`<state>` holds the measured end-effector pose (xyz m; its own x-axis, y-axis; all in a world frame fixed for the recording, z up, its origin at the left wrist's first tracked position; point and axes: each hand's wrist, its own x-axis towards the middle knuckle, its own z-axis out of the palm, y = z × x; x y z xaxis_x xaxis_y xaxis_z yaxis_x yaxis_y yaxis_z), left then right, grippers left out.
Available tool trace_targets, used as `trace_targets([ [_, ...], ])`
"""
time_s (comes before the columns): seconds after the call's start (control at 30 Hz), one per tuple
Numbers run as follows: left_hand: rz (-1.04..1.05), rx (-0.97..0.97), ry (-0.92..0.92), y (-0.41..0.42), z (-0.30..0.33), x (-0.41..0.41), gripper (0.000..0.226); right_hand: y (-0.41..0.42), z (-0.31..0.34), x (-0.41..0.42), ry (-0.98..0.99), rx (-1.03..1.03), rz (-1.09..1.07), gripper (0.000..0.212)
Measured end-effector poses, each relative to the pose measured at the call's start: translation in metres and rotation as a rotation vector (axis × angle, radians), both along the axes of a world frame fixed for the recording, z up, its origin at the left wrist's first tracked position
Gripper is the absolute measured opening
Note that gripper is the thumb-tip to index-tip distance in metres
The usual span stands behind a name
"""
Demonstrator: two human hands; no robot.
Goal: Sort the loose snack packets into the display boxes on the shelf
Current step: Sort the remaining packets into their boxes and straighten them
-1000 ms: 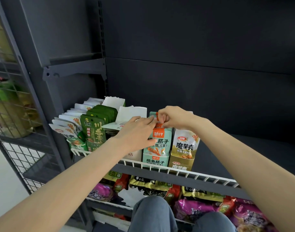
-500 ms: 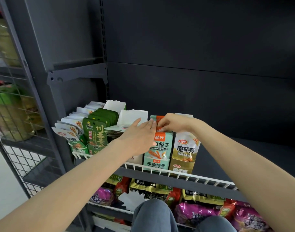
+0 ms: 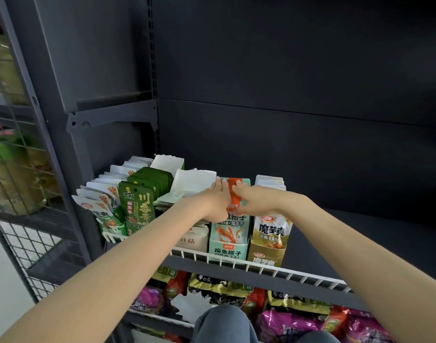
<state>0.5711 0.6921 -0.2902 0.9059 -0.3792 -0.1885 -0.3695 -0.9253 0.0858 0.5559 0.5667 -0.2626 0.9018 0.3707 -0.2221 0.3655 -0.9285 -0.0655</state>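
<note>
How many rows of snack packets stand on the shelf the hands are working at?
5: white packets far left, dark green packets, pale packets behind the left hand, mint-and-orange packets between both hands, gold-and-white packets rightmost. More may be hidden.

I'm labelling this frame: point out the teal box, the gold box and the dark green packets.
teal box (image 3: 227,251): head view, front panel.
gold box (image 3: 266,259): head view, front panel.
dark green packets (image 3: 137,204): head view, front packet's face.
</note>
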Motion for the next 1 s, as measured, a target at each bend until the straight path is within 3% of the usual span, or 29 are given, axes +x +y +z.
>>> trace_targets([
  [0.13, -0.025, -0.009, 0.038, 0.000, 0.005, -0.001, 0.082, -0.003, 0.002, 0.011, -0.062, 0.026, -0.038, 0.030],
  [0.2, -0.041, 0.047, 0.008, 0.000, 0.008, 0.002, 0.083, -0.007, 0.003, 0.015, -0.088, 0.052, -0.062, 0.041],
  [0.3, -0.058, 0.165, -0.031, -0.001, 0.013, 0.011, 0.088, -0.009, 0.002, 0.017, -0.092, -0.003, -0.062, 0.082],
  [0.37, -0.067, 0.208, -0.055, 0.000, 0.018, 0.018, 0.093, -0.012, 0.000, 0.023, -0.096, -0.059, -0.063, 0.090],
  [0.47, -0.093, 0.225, -0.076, 0.000, 0.021, 0.029, 0.096, -0.015, -0.004, 0.034, -0.074, -0.043, -0.111, 0.086],
  [0.67, -0.132, 0.256, -0.075, -0.010, 0.021, 0.043, 0.103, -0.020, -0.005, 0.052, -0.171, 0.034, -0.127, 0.052],
  [0.83, -0.109, 0.241, -0.038, -0.014, 0.019, 0.049, 0.106, -0.026, -0.014, 0.052, -0.170, -0.018, -0.080, 0.072],
  [1.0, -0.033, 0.118, 0.002, -0.020, 0.015, 0.050, 0.089, -0.054, -0.017, 0.052, -0.229, 0.287, -0.264, 0.081],
])
